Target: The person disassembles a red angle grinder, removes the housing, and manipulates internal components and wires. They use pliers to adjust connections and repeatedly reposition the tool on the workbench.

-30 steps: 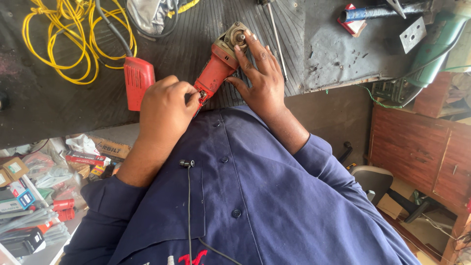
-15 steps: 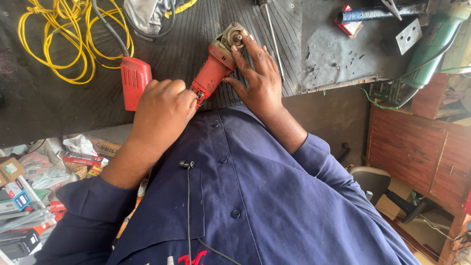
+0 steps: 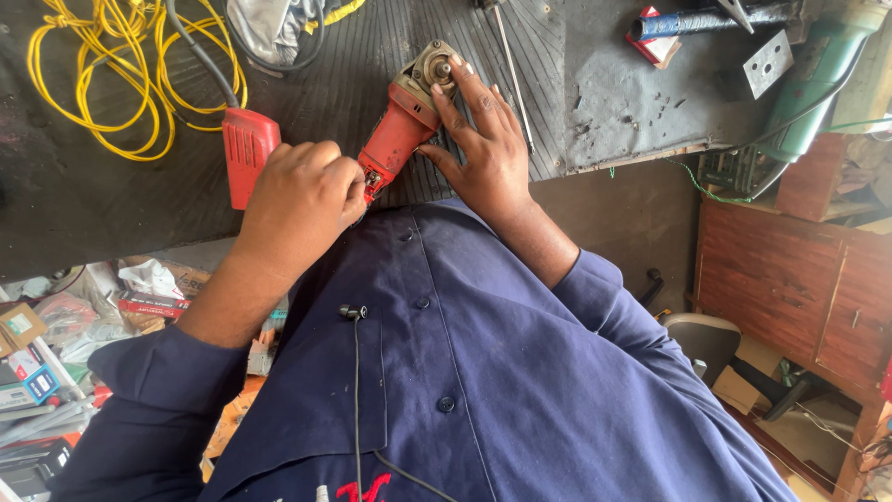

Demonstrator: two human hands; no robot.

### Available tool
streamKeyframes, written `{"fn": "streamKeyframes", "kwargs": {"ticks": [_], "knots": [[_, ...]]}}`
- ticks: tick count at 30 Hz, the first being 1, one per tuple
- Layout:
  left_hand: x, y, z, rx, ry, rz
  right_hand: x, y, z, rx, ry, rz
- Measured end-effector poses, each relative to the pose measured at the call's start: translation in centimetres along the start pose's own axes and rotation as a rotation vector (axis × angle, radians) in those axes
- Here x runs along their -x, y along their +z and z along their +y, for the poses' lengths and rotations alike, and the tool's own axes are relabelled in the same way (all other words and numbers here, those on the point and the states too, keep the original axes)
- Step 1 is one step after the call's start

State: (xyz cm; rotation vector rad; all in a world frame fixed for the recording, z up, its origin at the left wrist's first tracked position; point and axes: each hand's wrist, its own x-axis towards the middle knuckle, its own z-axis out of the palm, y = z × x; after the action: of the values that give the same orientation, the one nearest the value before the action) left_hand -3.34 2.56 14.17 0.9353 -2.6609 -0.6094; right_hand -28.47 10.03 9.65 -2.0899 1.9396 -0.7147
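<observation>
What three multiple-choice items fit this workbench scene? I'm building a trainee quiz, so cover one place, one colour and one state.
1. Where does the coiled yellow cable lie?
A. On the dark ribbed bench mat, left of the left hand
B. On the floor
C. On the wooden cabinet

2. What colour is the plastic body of the angle grinder under the hands?
A. Green
B. Red
C. Yellow

3. How is the right hand?
A. Clenched in a fist
B. Flat, with fingers spread over the grinder's metal head
C. Off the bench

Answers:
1 A: the coil lies on the mat at the far left.
2 B: the casing is plainly red.
3 B: its fingers are splayed across the head.
</observation>
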Motion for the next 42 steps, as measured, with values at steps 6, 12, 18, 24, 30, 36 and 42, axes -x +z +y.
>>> {"fn": "streamKeyframes", "kwargs": {"ticks": [6,12,18,24,30,36,42], "knots": [[-0.1,0.3,0.2,-0.002,0.005,0.107,-0.1,-0.2,-0.2,-0.007,-0.003,0.004],[-0.3,0.8,1.0,0.047,0.045,0.167,0.1,-0.4,-0.3,0.011,0.011,-0.009],[0.0,-0.5,1.6,0.228,0.046,0.224,0.4,-0.5,0.3,0.014,0.014,-0.018],[1.2,-2.5,1.6,0.386,-0.306,0.161,0.7,-1.1,-0.1,-0.027,-0.007,0.012],[3.4,-2.1,1.5,0.141,-0.371,-0.024,-2.7,-3.0,-2.5,-0.258,0.304,0.087],[4.3,-1.1,1.7,0.122,-0.308,0.129,-6.7,-2.9,-2.8,-0.005,0.231,-0.076],[5.3,-1.6,0.6,0.054,-0.439,0.042,-4.4,-1.8,-2.2,-0.188,0.471,-0.199]]}}
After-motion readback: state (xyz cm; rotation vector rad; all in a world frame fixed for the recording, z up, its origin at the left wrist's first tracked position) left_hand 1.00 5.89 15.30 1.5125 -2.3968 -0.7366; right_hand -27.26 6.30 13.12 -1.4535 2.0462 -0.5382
